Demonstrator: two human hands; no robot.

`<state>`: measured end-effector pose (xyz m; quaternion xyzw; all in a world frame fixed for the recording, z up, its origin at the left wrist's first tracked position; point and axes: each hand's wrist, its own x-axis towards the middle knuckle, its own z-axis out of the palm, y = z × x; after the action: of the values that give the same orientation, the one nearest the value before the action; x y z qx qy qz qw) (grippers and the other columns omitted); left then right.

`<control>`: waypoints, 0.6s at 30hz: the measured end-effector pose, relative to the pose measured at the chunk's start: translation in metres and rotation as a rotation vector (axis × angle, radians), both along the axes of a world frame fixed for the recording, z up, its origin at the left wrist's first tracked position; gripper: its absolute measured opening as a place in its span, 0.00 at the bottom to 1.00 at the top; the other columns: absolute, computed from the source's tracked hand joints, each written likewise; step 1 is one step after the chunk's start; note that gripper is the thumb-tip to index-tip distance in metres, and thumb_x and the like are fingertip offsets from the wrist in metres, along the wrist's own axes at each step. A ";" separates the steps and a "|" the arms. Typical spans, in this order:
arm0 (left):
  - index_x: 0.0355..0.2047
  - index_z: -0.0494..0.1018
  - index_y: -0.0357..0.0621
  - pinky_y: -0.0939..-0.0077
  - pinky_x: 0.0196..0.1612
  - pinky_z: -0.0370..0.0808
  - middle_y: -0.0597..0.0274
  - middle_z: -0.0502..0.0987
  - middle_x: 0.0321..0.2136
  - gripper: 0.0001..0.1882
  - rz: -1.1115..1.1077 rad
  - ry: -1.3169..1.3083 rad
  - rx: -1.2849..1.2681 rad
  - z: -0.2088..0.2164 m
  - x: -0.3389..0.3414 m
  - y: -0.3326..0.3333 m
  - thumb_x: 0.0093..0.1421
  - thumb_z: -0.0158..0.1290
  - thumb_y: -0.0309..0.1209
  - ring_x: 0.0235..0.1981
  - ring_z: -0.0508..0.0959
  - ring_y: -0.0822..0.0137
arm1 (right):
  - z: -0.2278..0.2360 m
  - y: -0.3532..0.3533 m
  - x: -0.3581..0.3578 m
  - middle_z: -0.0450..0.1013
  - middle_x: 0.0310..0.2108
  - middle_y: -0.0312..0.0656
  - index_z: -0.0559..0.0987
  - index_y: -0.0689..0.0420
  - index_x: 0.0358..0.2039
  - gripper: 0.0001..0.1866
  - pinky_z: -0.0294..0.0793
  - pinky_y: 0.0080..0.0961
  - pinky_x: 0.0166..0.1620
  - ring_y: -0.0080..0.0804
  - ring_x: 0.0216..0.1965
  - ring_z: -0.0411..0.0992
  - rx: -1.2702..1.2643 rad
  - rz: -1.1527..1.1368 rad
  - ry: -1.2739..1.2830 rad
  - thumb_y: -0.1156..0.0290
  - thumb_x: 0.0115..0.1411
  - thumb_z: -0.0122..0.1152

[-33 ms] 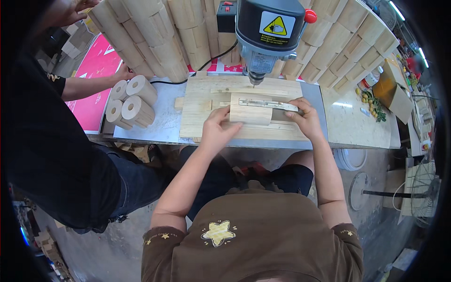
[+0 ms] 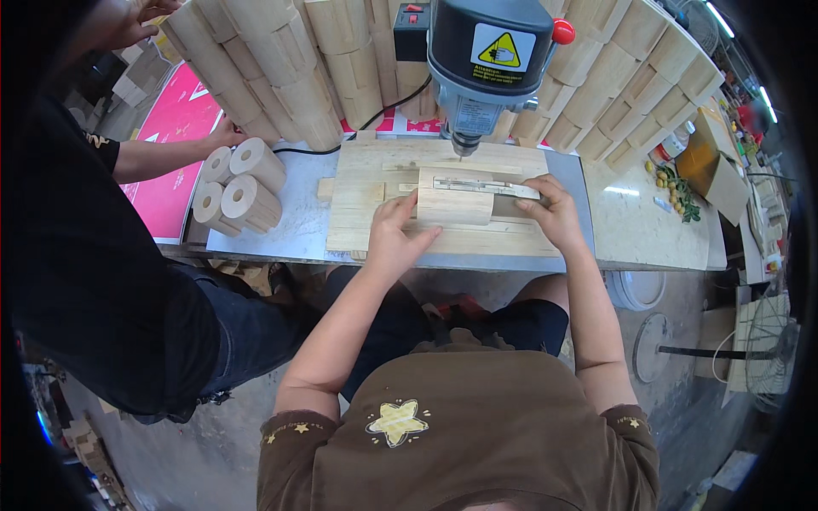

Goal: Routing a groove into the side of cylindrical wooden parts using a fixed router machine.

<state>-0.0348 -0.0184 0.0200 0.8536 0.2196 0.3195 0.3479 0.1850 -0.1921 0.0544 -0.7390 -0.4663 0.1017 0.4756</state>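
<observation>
A pale wooden cylinder [image 2: 454, 206] lies on its side on a flat wooden board [image 2: 358, 183]. My left hand [image 2: 397, 237] grips its left end, the thumb along the near side. A thin, light strip with dark marks [image 2: 481, 186] runs lengthwise over the top of the cylinder and juts out past its right end. The strip's outer end is pinched between the thumb and fingers of my right hand [image 2: 554, 209]. Just behind the cylinder hangs the bit of a drill press [image 2: 464, 140]. Whether the strip sits in a groove I cannot tell.
Several wooden cylinders with centre holes [image 2: 243, 196] stand at left. Tall stacks of wooden pieces [image 2: 281, 77] rise behind, on both sides of the drill. A co-worker's arm [image 2: 170, 157] reaches in from the left. Small round fruits [image 2: 677, 189] lie at right, near a fan [image 2: 767, 349].
</observation>
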 end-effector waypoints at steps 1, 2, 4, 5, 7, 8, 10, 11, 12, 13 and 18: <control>0.48 0.69 0.37 0.74 0.41 0.66 0.59 0.73 0.34 0.32 0.002 -0.004 0.005 -0.006 0.001 0.003 0.43 0.64 0.36 0.37 0.71 0.62 | -0.001 0.006 0.003 0.70 0.34 0.39 0.76 0.63 0.36 0.15 0.66 0.21 0.42 0.31 0.38 0.68 0.001 -0.025 -0.026 0.77 0.46 0.65; 0.50 0.69 0.42 0.69 0.45 0.63 0.59 0.73 0.36 0.34 0.027 0.037 0.037 -0.010 0.003 0.004 0.40 0.64 0.36 0.40 0.69 0.60 | -0.002 0.011 0.005 0.70 0.34 0.39 0.76 0.63 0.37 0.15 0.66 0.21 0.42 0.31 0.38 0.68 0.001 -0.051 -0.052 0.77 0.46 0.65; 0.51 0.69 0.47 0.64 0.49 0.59 0.60 0.72 0.39 0.37 0.054 0.075 0.071 -0.017 0.007 0.008 0.38 0.65 0.37 0.44 0.67 0.57 | -0.004 0.023 0.010 0.70 0.34 0.41 0.76 0.64 0.36 0.16 0.68 0.23 0.41 0.34 0.38 0.69 0.028 -0.059 -0.087 0.76 0.44 0.66; 0.51 0.69 0.49 0.62 0.50 0.57 0.62 0.72 0.38 0.36 0.095 0.062 0.061 -0.019 0.009 0.012 0.37 0.65 0.38 0.45 0.67 0.59 | -0.004 0.029 0.011 0.70 0.33 0.43 0.76 0.64 0.36 0.17 0.69 0.25 0.40 0.36 0.37 0.70 0.052 -0.066 -0.118 0.76 0.43 0.67; 0.50 0.70 0.50 0.61 0.52 0.55 0.63 0.72 0.38 0.36 0.137 0.045 0.053 -0.022 0.013 0.019 0.37 0.66 0.38 0.46 0.66 0.60 | -0.003 0.037 0.007 0.70 0.33 0.43 0.76 0.64 0.36 0.17 0.69 0.25 0.40 0.36 0.38 0.70 0.040 -0.066 -0.109 0.76 0.43 0.67; 0.49 0.70 0.50 0.62 0.52 0.56 0.62 0.72 0.37 0.35 0.173 0.109 0.090 -0.022 0.013 0.023 0.37 0.66 0.38 0.46 0.66 0.60 | -0.003 0.040 0.005 0.70 0.33 0.43 0.76 0.64 0.37 0.17 0.69 0.25 0.41 0.36 0.38 0.70 0.025 -0.070 -0.094 0.77 0.43 0.67; 0.48 0.71 0.50 0.63 0.52 0.56 0.61 0.72 0.37 0.34 0.208 0.172 0.127 -0.021 0.013 0.029 0.37 0.66 0.37 0.46 0.66 0.60 | -0.007 0.043 0.004 0.70 0.35 0.43 0.76 0.63 0.38 0.18 0.69 0.25 0.42 0.37 0.39 0.69 0.018 -0.058 -0.074 0.76 0.44 0.67; 0.46 0.72 0.51 0.64 0.51 0.56 0.63 0.72 0.35 0.32 0.182 0.187 0.137 -0.018 0.013 0.032 0.37 0.66 0.37 0.45 0.66 0.61 | -0.008 0.043 0.005 0.69 0.37 0.43 0.75 0.63 0.39 0.19 0.68 0.26 0.42 0.38 0.40 0.69 0.010 -0.047 -0.052 0.76 0.44 0.67; 0.44 0.73 0.52 0.64 0.51 0.56 0.65 0.72 0.34 0.30 0.156 0.202 0.147 -0.017 0.013 0.034 0.37 0.66 0.37 0.44 0.66 0.62 | -0.007 0.042 0.006 0.69 0.37 0.43 0.75 0.63 0.39 0.19 0.68 0.26 0.42 0.38 0.40 0.69 0.009 -0.050 -0.053 0.76 0.44 0.67; 0.44 0.73 0.52 0.64 0.51 0.56 0.65 0.72 0.34 0.30 0.152 0.202 0.146 -0.019 0.012 0.037 0.37 0.66 0.37 0.44 0.66 0.62 | -0.006 0.042 0.009 0.69 0.39 0.44 0.73 0.61 0.42 0.20 0.68 0.26 0.43 0.37 0.42 0.68 -0.003 0.011 -0.115 0.74 0.47 0.65; 0.42 0.75 0.55 0.66 0.48 0.55 0.70 0.71 0.27 0.28 0.078 0.197 0.126 -0.021 0.012 0.044 0.38 0.65 0.41 0.41 0.66 0.64 | 0.031 0.040 0.030 0.66 0.39 0.41 0.64 0.59 0.52 0.24 0.67 0.25 0.42 0.30 0.42 0.66 0.152 0.054 -0.013 0.64 0.57 0.56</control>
<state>-0.0224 0.0257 -0.0008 0.8919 0.2654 0.2605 0.2574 0.2155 -0.1522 0.0852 -0.6885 -0.4954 0.0741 0.5245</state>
